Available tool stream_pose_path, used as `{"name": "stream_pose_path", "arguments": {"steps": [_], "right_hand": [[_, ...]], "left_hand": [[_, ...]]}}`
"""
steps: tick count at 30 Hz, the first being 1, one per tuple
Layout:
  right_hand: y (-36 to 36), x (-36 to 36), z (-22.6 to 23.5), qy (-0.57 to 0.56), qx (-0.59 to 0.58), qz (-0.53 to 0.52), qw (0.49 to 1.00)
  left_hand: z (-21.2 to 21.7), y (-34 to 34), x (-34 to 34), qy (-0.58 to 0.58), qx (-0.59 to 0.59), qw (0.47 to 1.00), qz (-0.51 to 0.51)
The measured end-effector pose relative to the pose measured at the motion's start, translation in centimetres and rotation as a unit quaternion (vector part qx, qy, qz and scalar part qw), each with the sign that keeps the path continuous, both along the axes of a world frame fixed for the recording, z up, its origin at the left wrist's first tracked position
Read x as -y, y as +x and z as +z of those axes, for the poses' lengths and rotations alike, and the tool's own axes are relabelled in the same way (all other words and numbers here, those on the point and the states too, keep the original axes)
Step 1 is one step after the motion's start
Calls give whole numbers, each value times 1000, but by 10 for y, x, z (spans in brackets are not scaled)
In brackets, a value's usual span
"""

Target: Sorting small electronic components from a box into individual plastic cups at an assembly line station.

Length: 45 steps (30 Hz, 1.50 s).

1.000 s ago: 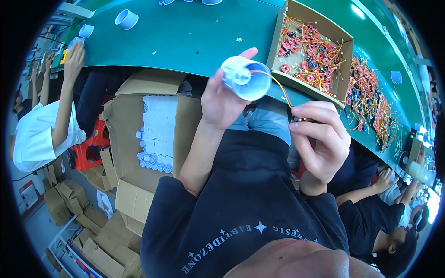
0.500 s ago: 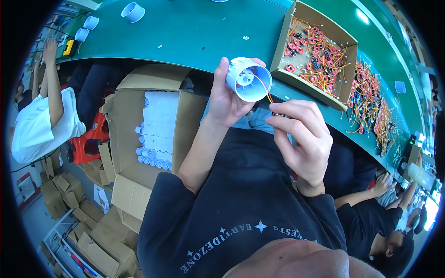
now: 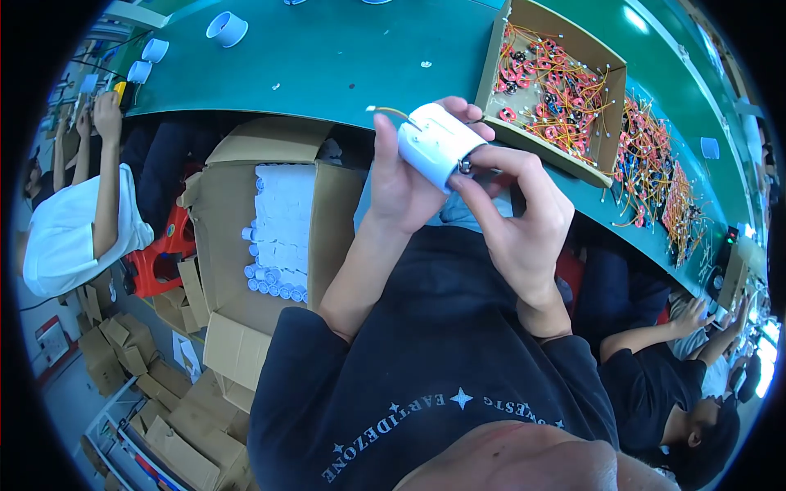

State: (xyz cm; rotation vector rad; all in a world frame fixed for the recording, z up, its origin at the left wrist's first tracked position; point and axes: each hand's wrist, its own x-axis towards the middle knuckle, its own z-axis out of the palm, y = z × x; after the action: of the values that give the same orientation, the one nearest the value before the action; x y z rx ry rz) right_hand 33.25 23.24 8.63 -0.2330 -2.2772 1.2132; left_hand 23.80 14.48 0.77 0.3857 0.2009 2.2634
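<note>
White housing: in the head view, with its middle as the clock's centre, the cup-shaped housing (image 3: 436, 145) is at one o'clock, above the lap and tilted, its mouth facing four o'clock.
Left hand: the left hand (image 3: 395, 186) is wrapped around the housing, thumb on one side, fingers behind.
Right hand: the right hand (image 3: 530, 211) has thumb and forefinger together on a dark round part (image 3: 465, 164) at the housing's mouth.
Yellowish wire: the wire (image 3: 393, 112) sticks out at the housing's ten o'clock, a pale connector (image 3: 372, 108) at its tip.
Just changed: half a second ago wires hung from the mouth to the right hand; now the round part is at the rim and the wire's tip shows opposite. The wire seems threaded through, the part brought up to the opening; how far it sits inside is hidden.
Cardboard tray: between one and two o'clock, the tray (image 3: 616, 119) holds red wired parts (image 3: 550, 98).
Wire heap: the heap (image 3: 655, 176) lies beyond the tray, between two and three.
Open carton: at nine, the carton (image 3: 223, 225) holds rows of white pieces (image 3: 284, 209).
</note>
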Motion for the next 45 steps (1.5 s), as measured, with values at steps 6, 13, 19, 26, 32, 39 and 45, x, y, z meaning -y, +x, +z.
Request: {"name": "stream_pose_path", "arguments": {"steps": [6,13,19,26,32,39,45], "right_hand": [[-4,-1,-1,28,-22,-45,998],[-11,4,-11,46,-14,-40,998],[-18,3,-15,74,-4,-61,995],[-19,-2,-18,135,26,-86,987],[-16,-5,-17,106,31,-64,992],[-13,-19,0,76,72,9,994],[-14,-11,-1,152,44,-1,987]], "left_hand": [[20,5,4,-102,-53,990,77],[2,1,1,-113,-38,982,148],[-5,9,-4,-140,23,980,138],[-5,6,-8,-138,44,982,119],[-9,7,-9,-71,82,993,42],[-17,-3,-4,-73,89,993,14],[4,6,-6,-66,93,993,10]]}}
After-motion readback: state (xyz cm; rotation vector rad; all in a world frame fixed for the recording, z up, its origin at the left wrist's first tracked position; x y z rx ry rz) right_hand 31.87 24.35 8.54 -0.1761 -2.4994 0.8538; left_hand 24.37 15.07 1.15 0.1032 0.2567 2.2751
